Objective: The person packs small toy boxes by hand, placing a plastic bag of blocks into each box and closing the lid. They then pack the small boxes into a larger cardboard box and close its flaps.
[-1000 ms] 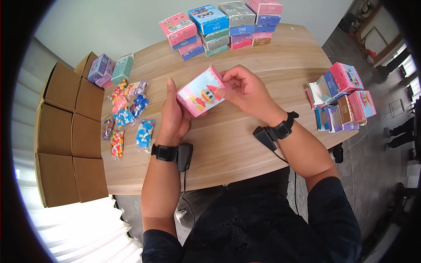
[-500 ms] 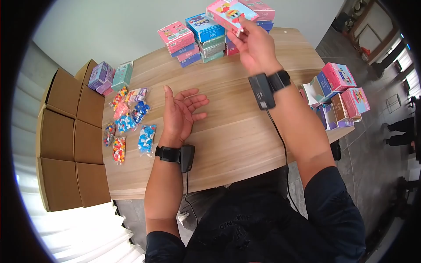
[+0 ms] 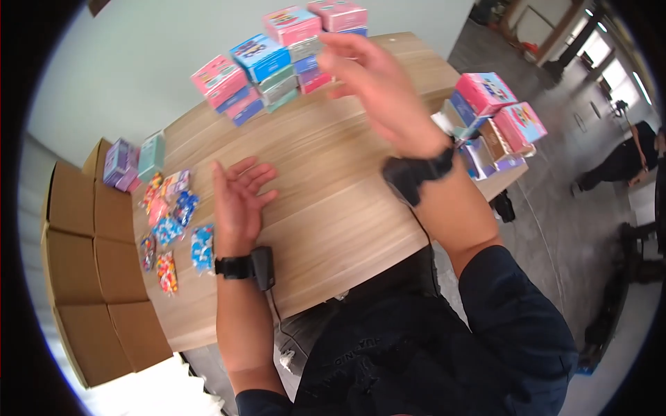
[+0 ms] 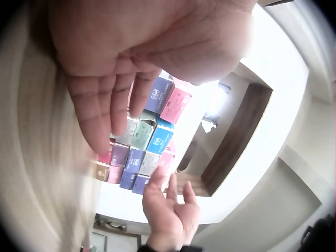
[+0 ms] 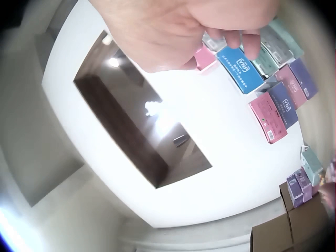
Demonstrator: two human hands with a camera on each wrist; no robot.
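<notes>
My right hand (image 3: 381,97) is raised over the far part of the table, fingers loosely bent and holding nothing. Just left of its fingertips are the stacked toy-brick boxes, with a pink box (image 3: 291,26) on top of the grey one. Beside it are another pink-topped stack (image 3: 338,15), a blue-topped one (image 3: 260,57) and a lower pink-topped one (image 3: 219,78). Palm up, my left hand (image 3: 243,201) hovers above the table with relaxed fingers and nothing in it. A bag of light blue bricks (image 3: 202,247) lies beside its wrist.
Several bags of coloured bricks (image 3: 166,230) lie on the table's left side. Brown cardboard boxes (image 3: 73,267) line the left edge, with purple boxes (image 3: 121,164) and a mint box (image 3: 151,156) behind. Opened and pink boxes (image 3: 520,127) crowd the right edge.
My right hand carried the pink box from beside my left hand to the back stacks and let go of it on the grey box. The head view has swung right.
</notes>
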